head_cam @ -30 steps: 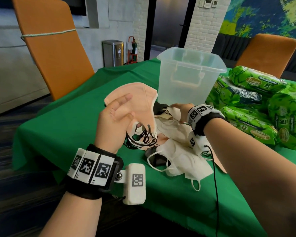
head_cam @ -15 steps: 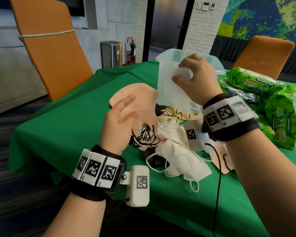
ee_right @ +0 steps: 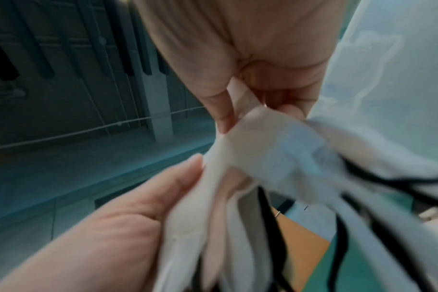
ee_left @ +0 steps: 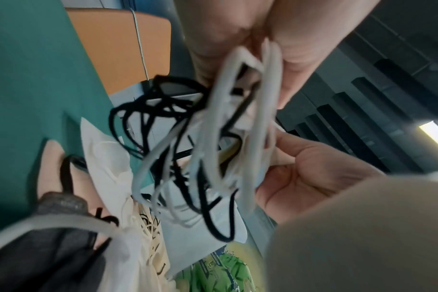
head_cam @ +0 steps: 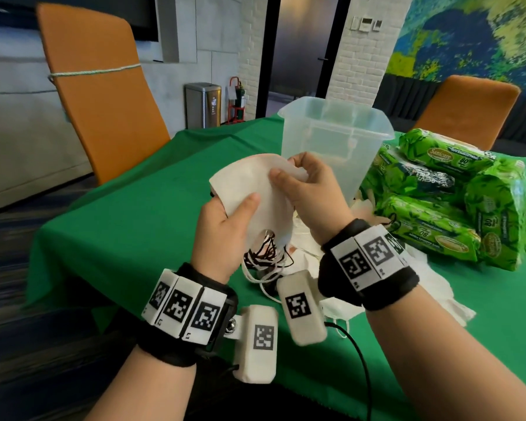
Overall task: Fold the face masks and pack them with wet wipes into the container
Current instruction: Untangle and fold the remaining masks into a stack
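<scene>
Above the green table, both hands hold one stack of folded face masks [head_cam: 249, 185], a white one on top. My left hand [head_cam: 234, 209] grips the stack's lower edge, thumb across the front. My right hand [head_cam: 286, 174] pinches its upper right corner [ee_right: 263, 156]. Black and white ear loops [head_cam: 266, 252] dangle in a tangle [ee_left: 188, 138] under the stack. The clear plastic container [head_cam: 334, 141] stands upright just behind the hands. Several green wet wipes packs [head_cam: 438, 183] are stacked to its right. Loose masks [head_cam: 434, 287] lie on the cloth, partly hidden by my right wrist.
An orange chair [head_cam: 101, 95] stands at the table's far left and another [head_cam: 465, 107] behind the wipes. The table's near edge [head_cam: 286, 387] runs just under my wrists. A cable [head_cam: 362, 360] hangs from the right wrist camera. Bare green cloth [head_cam: 140, 208] lies left of the hands.
My right hand lifted a white mask from the pile, raised it in front of the container, then brought it down onto the stack in my left hand. Both hands now hold that stack.
</scene>
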Tool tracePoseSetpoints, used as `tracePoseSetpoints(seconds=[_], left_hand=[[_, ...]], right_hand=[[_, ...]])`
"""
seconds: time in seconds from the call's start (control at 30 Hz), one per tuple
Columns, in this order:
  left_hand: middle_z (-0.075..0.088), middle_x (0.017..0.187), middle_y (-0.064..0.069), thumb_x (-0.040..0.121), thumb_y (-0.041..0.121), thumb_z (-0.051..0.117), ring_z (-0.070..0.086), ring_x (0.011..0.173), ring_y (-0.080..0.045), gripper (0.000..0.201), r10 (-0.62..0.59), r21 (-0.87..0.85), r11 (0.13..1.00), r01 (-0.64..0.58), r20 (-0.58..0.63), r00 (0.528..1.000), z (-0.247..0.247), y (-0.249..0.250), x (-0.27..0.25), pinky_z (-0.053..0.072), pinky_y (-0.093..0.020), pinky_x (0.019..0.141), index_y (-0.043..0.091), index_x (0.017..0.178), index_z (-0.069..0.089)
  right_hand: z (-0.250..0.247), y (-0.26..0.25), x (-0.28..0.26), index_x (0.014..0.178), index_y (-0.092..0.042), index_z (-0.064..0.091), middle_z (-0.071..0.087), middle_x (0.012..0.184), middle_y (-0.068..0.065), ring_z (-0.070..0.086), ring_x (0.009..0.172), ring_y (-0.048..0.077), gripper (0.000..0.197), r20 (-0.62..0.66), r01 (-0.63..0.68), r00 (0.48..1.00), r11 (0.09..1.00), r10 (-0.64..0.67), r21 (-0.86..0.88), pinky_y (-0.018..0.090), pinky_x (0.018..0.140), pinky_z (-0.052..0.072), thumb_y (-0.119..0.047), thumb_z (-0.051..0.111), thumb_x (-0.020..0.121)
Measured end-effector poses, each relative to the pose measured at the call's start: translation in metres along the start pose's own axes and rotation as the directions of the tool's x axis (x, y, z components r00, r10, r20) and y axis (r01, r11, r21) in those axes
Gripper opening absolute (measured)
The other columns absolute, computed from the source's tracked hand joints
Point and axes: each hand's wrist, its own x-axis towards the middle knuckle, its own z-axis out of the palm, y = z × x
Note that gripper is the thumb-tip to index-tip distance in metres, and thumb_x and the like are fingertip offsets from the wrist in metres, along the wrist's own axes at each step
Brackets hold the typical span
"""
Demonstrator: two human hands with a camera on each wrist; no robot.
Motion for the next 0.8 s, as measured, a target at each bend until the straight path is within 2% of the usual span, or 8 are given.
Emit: tracePoseSetpoints(seconds=[0.27, 0.37, 0.43, 0.53, 0.6, 0.67, 0.73, 0.8], left_hand=[[0.072, 0.080, 0.011, 0.081, 0.003, 0.068, 0.068, 0.083, -0.014, 0.018, 0.074, 0.079, 0.994, -0.072, -0.023, 0.997, -0.002, 0.001, 0.003, 0.056, -0.036, 0.079, 0.020, 0.088, 0.067], [0.069, 0.109, -0.001, 0.067, 0.008, 0.072, 0.066, 0.099, -0.018, 0.045, 0.103, 0.047, 0.994, -0.103, -0.014, 0.995, -0.002, 0.002, 0.004, 0.053, -0.040, 0.088, 0.024, 0.107, 0.061], [0.051, 0.137, -0.004, 0.065, 0.004, 0.074, 0.058, 0.115, -0.018, 0.078, 0.153, 0.060, 0.986, -0.153, -0.001, 0.988, -0.003, 0.003, 0.005, 0.049, -0.041, 0.095, 0.039, 0.126, 0.042], [0.031, 0.142, 0.020, 0.069, -0.006, 0.075, 0.046, 0.120, 0.007, 0.101, 0.252, 0.117, 0.960, -0.254, 0.034, 0.967, -0.006, 0.004, 0.006, 0.044, -0.026, 0.101, 0.041, 0.136, 0.017], [0.023, 0.137, 0.032, 0.073, -0.004, 0.073, 0.033, 0.123, 0.020, 0.098, 0.314, 0.174, 0.933, -0.316, 0.040, 0.948, -0.007, 0.002, 0.007, 0.035, -0.015, 0.103, 0.041, 0.135, 0.012], [0.026, 0.140, 0.030, 0.078, 0.001, 0.071, 0.031, 0.130, 0.013, 0.086, 0.319, 0.193, 0.927, -0.323, 0.050, 0.946, -0.008, 0.001, 0.008, 0.032, -0.019, 0.108, 0.040, 0.135, 0.020], [0.046, 0.136, 0.017, 0.082, 0.004, 0.065, 0.044, 0.128, -0.003, 0.062, 0.283, 0.204, 0.933, -0.296, 0.088, 0.955, -0.010, -0.001, 0.009, 0.038, -0.028, 0.106, 0.039, 0.128, 0.042], [0.061, 0.116, 0.015, 0.085, 0.001, 0.062, 0.055, 0.111, 0.006, 0.042, 0.220, 0.237, 0.941, -0.242, 0.115, 0.969, -0.013, -0.001, 0.010, 0.040, -0.015, 0.097, 0.034, 0.110, 0.059]], right_hand=[[-0.005, 0.001, 0.010, 0.067, -0.024, 0.049, 0.060, 0.088, 0.016, 0.057, 0.076, 0.024, 0.027, -0.020, 0.094, 0.995, 0.983, -0.098, -0.156, 0.028, 0.062, 0.045, -0.027, 0.076, 0.071], [-0.011, -0.001, 0.013, 0.069, -0.016, 0.046, 0.056, 0.072, 0.005, 0.055, 0.059, 0.010, 0.027, 0.075, 0.112, 0.991, 0.992, -0.108, -0.055, 0.018, 0.048, 0.043, -0.007, 0.069, 0.080], [-0.012, -0.002, 0.014, 0.068, -0.016, 0.046, 0.055, 0.067, 0.001, 0.053, 0.052, 0.003, 0.028, 0.090, 0.128, 0.988, 0.990, -0.122, -0.067, 0.016, 0.047, 0.042, -0.004, 0.069, 0.079], [-0.013, 0.000, 0.018, 0.068, -0.016, 0.047, 0.055, 0.065, 0.000, 0.053, 0.054, 0.005, 0.028, 0.088, 0.131, 0.988, 0.988, -0.123, -0.088, 0.017, 0.048, 0.043, -0.005, 0.071, 0.077], [-0.013, 0.002, 0.021, 0.069, -0.015, 0.047, 0.055, 0.065, 0.000, 0.053, 0.050, 0.002, 0.028, 0.083, 0.119, 0.990, 0.991, -0.114, -0.057, 0.016, 0.046, 0.043, -0.003, 0.072, 0.076], [-0.013, 0.003, 0.022, 0.070, -0.014, 0.048, 0.056, 0.066, 0.001, 0.054, 0.048, 0.001, 0.027, 0.093, 0.104, 0.990, 0.994, -0.102, -0.020, 0.016, 0.044, 0.043, -0.002, 0.071, 0.076], [-0.013, 0.005, 0.023, 0.074, -0.014, 0.047, 0.058, 0.069, 0.004, 0.056, 0.049, 0.004, 0.025, 0.122, 0.074, 0.990, 0.997, -0.075, 0.014, 0.017, 0.044, 0.044, -0.001, 0.069, 0.078], [-0.015, 0.006, 0.027, 0.079, -0.015, 0.048, 0.059, 0.071, 0.009, 0.058, 0.053, 0.012, 0.022, 0.166, 0.053, 0.985, 0.999, -0.052, 0.004, 0.021, 0.045, 0.047, -0.002, 0.065, 0.082]])
